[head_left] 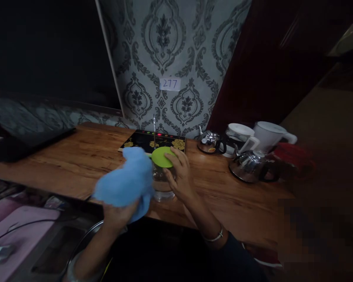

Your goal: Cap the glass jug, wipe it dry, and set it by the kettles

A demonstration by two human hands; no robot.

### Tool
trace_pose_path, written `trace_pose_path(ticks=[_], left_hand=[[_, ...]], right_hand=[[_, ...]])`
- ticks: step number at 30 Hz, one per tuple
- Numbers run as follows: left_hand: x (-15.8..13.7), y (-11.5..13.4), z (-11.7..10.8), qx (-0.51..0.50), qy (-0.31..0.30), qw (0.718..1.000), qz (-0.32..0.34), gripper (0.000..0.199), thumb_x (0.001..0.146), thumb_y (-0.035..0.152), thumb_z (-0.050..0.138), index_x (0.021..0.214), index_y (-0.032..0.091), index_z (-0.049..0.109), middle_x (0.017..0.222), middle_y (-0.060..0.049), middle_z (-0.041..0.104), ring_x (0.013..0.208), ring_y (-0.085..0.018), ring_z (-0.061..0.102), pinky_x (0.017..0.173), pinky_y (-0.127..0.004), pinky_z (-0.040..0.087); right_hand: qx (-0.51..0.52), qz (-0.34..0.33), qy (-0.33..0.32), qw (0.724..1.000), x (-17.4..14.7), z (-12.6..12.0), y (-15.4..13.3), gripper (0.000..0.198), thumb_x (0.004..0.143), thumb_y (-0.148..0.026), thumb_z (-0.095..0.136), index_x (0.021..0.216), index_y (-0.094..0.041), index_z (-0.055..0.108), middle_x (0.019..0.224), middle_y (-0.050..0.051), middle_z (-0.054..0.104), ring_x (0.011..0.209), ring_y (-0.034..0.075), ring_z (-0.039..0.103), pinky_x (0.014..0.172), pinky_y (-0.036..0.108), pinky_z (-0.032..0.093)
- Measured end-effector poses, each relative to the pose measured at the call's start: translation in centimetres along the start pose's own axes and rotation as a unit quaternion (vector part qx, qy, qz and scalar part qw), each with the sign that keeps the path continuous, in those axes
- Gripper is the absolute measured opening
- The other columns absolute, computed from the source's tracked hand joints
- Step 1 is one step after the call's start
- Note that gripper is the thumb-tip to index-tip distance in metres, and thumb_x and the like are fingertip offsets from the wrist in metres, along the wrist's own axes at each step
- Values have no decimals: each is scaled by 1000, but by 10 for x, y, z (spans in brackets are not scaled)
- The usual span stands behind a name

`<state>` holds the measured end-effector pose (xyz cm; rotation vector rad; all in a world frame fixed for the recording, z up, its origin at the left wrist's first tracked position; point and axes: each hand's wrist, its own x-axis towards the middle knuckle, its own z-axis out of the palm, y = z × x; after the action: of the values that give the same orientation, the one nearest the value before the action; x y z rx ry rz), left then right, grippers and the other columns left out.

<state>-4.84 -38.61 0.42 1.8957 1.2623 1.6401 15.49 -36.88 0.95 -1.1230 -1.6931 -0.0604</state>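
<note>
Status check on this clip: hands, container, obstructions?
Left hand gripping blue cloth. Right hand on green lid. Container upright on table, lid on top. Kettles off right, clear of hands.

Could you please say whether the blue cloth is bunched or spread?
Bunched: the blue cloth is a rounded lump in the left hand.

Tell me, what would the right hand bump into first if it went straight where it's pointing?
The round green lid: the right hand's fingers already seem to touch it. Beyond it looks like the black flowered panel, though depth is hard to judge.
</note>
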Motion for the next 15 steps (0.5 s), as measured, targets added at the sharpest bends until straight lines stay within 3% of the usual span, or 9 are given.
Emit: trace_pose_path(ticks=[3,6,11,15], left_hand=[[9,1,13,78,-61,978,186,41,67,27,69,108,22,63,130,-12,55,120,-33,51,102,-51,40],[7,-14,25,133,-37,946,294,44,74,21,63,118,22,57,138,-15,45,123,-34,47,96,-50,44],[-11,-50,23,99,-4,943,317,42,77,17,63,116,26,52,140,-14,40,123,-31,48,91,-46,48],[-27,-67,22,42,28,970,236,32,76,24,66,107,26,55,135,-12,46,120,-29,52,89,-45,49]], right_hand=[[0,1,5,1000,-1,3,5,40,92,-28,47,132,-30,50,142,6,45,134,25,36,110,52,35],[-5,0,10,1000,-1,4,7,39,93,-24,46,131,-31,51,141,6,46,133,24,37,111,51,35],[-13,-17,2,1000,0,2,3,42,90,-32,53,132,-27,50,142,8,45,133,26,37,110,51,36],[-20,-19,11,1000,0,3,2,40,91,-34,52,129,-26,51,141,9,45,133,26,38,109,52,36]])
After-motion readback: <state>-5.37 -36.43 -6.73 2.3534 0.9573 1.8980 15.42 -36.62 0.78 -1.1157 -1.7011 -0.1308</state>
